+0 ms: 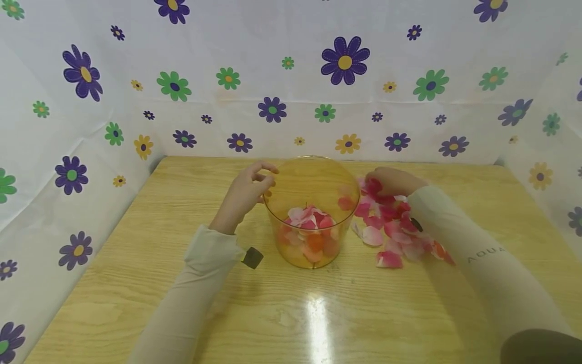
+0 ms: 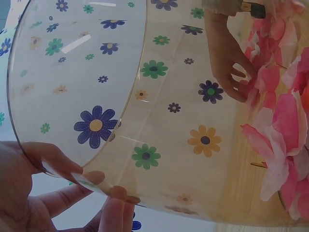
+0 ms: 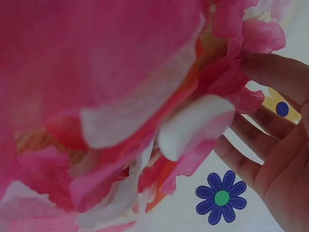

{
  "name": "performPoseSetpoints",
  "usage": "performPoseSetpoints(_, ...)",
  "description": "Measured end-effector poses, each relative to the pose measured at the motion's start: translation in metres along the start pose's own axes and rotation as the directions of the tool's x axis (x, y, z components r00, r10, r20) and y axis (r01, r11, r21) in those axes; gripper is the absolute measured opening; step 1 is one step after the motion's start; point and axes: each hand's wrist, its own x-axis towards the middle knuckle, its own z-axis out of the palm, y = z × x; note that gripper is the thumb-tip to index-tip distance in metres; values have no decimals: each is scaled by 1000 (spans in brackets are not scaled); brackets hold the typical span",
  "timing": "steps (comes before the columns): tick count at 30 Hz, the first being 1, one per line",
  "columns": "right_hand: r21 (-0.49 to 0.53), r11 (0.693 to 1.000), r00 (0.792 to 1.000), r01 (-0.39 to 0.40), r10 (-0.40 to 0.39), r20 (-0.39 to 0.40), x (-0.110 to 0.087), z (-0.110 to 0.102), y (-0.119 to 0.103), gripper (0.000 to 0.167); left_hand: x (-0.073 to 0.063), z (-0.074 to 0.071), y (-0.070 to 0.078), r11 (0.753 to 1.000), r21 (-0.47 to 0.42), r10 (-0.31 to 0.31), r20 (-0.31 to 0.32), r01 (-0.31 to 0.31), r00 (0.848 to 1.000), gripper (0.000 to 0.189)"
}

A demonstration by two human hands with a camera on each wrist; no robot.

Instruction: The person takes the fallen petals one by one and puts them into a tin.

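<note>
A clear amber plastic tub [image 1: 312, 192] stands upright on the table with pink, white and orange petals [image 1: 313, 222] at its bottom. My left hand [image 1: 243, 196] holds the tub's rim on the left side. In the left wrist view the thumb lies on one face of the thin wall and the fingers on the other. On the right, my right hand [image 1: 392, 181] grips into a loose pile of pink and red artificial petals [image 1: 400, 233] beside the tub. The right wrist view shows red petals [image 3: 236, 89] between its thumb and fingers, the fingertips hidden behind them.
The wooden table [image 1: 182, 303] carries the tub and the pile. A white cloth [image 1: 291, 30] printed with flowers hangs behind and along both sides. Some single petals [image 1: 389, 259] lie at the pile's near edge. Dark straps show on both sleeves.
</note>
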Motion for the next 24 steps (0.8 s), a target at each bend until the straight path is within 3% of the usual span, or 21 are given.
performPoseSetpoints(3,-2,1000,1000,18,-18,0,5,2,8,34,-1,0,0,1000,5,-3,-1,3,1000,31)
performPoseSetpoints(12,70,997,999,-40,37,40,-2,-3,14,28,-1,1,0,1000,9,-6,-1,6,1000,31)
performPoseSetpoints(18,-25,999,999,23,-24,-40,-6,-10,20,21,0,1,0,1000,0,0,1,0,1000,32)
performPoseSetpoints(24,-10,997,996,73,-74,-51,-15,-22,16,15,-1,1,0,1000,4,0,1,0,1000,31)
